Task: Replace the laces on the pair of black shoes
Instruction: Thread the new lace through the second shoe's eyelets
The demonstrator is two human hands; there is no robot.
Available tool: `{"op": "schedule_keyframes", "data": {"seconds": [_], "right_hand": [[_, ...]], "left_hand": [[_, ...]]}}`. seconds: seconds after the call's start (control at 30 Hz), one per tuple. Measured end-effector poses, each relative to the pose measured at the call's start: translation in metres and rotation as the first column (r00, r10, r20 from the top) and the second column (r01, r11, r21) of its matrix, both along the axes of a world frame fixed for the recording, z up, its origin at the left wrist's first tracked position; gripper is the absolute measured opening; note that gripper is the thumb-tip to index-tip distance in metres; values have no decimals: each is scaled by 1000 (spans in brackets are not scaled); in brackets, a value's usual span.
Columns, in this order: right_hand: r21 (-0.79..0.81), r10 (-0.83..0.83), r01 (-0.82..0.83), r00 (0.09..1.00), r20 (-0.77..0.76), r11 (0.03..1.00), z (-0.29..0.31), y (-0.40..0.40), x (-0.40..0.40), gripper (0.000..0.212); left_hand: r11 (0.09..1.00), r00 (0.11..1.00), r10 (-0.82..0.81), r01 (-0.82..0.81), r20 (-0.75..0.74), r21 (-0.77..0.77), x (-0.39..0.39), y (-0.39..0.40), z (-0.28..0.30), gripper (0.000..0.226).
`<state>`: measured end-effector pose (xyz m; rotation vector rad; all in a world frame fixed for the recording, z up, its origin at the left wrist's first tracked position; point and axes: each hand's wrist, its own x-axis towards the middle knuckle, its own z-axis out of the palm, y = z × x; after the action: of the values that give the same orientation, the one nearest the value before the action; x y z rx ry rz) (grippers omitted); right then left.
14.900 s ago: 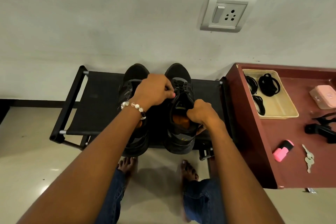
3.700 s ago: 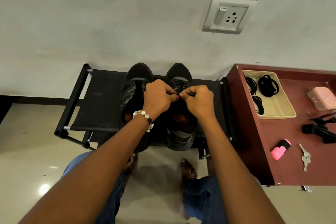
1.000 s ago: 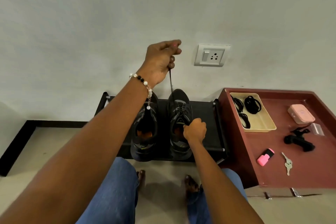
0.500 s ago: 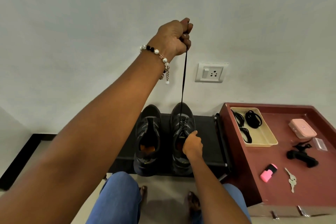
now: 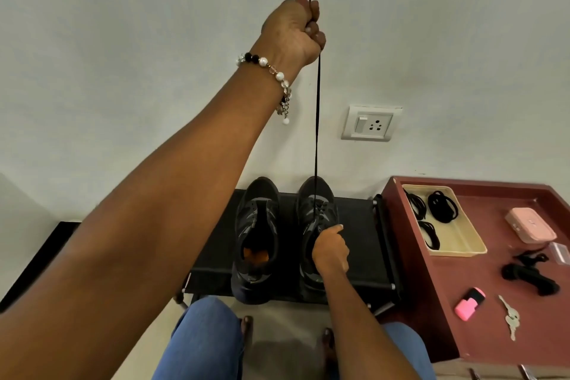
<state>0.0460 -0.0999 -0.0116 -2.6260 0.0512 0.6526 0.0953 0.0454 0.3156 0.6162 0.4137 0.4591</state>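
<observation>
Above right shoe (image 5: 317,219): left hand (image 5: 291,29) fingers pinch lace (image 5: 317,120); right hand (image 5: 330,251) grip unclear.

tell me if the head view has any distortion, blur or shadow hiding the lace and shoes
Head view: wide-angle stretch makes the raised left hand and forearm loom large; the thin black lace reads sharp against the pale wall; the two black shoes on the dark fabric rack blend into it, their eyelets hard to make out; the right hand covers part of the right shoe.
</observation>
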Motion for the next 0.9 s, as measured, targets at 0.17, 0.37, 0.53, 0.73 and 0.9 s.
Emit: {"op": "schedule_keyframes", "data": {"seconds": [0.17, 0.37, 0.53, 0.73, 0.9], "right_hand": [[-30, 21, -21, 1000, -13, 999, 1, 1, 3, 67], [-35, 78, -79, 996, -44, 996, 8, -8, 9, 74], [7, 90, -90, 989, -115, 996, 20, -16, 15, 65], [45, 88, -84, 991, -105, 995, 16, -17, 16, 61], [110, 62, -53, 994, -86, 993, 10, -21, 19, 47]], "left_hand": [[999, 996, -48, 48, 78, 3, -2, 4, -8, 28], [959, 992, -124, 124, -15, 253, -20, 0, -17, 17], [934, 983, -133, 167, -127, 315, -39, -1, -55, 10], [567, 684, -34, 614, -728, 550, -69, -24, -167, 24], [387, 543, 101, 750, -834, 536, -75, -43, -255, 30]]}}
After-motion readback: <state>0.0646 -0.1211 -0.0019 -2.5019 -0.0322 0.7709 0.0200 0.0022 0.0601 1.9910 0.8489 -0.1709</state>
